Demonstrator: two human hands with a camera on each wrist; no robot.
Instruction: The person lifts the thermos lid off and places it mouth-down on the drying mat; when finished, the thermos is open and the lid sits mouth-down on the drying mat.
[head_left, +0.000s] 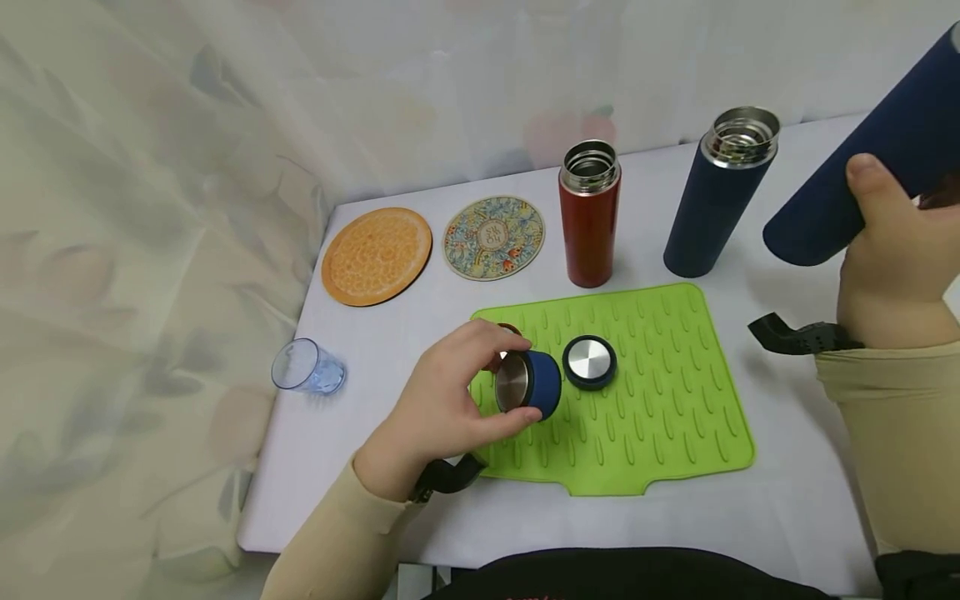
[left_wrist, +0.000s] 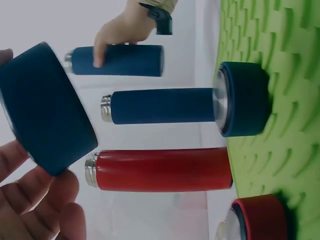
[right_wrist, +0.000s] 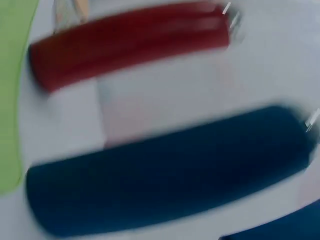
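Observation:
Over the green silicone mat [head_left: 675,417], my left hand [head_left: 446,392] pinches a blue bottle lid [head_left: 545,385] between thumb and fingers, its steel face turned leftward. A second blue lid [head_left: 589,362] lies on the mat beside it, steel top up. Mostly covered by the left hand in the head view, a red lid [left_wrist: 262,217] shows on the mat in the left wrist view. At the upper right my right hand [head_left: 896,242] grips a blue thermos bottle [head_left: 877,158], tilted and raised above the table. Near it stand another blue bottle [head_left: 708,208] and a red bottle [head_left: 590,237], both lidless.
Left of the red bottle lie a patterned round trivet [head_left: 493,237] and an orange round one [head_left: 377,257]. A small blue drinking glass [head_left: 307,367] is near the table's left edge. Behind the table hangs a pale printed cloth [head_left: 420,92].

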